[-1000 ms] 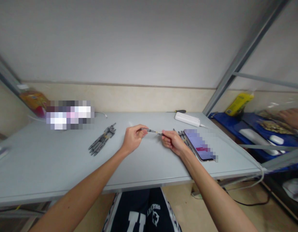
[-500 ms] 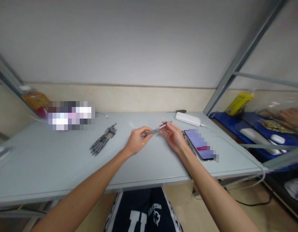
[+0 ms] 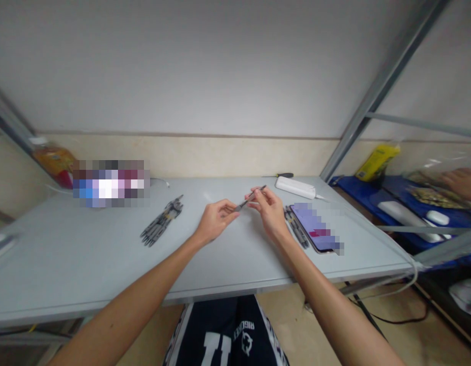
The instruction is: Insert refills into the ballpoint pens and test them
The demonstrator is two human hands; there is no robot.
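Above the middle of the table, a slim dark grey pen (image 3: 247, 201) slants up to the right between my hands. My left hand (image 3: 214, 219) pinches its lower end with thumb and fingertips. The fingers of my right hand (image 3: 270, 209) are closed round its upper part, whose end sticks out past them. Left of my hands lies a bundle of similar grey pens (image 3: 161, 223) with a yellowish band round it. More grey pens (image 3: 297, 229) rest just right of my right forearm, beside a phone (image 3: 310, 223) with its screen lit and partly blurred out.
A white power strip (image 3: 295, 187) and a screwdriver (image 3: 285, 175) lie at the back right. At the back left, a bottle of orange liquid (image 3: 54, 158) stands by a pixelated object. Past the metal frame, another person's hand (image 3: 462, 182) is over a blue surface with a yellow packet (image 3: 378, 162).
The pen and my right hand have shifted slightly up and left. More of the pens beside the phone now shows. My left hand has barely moved.
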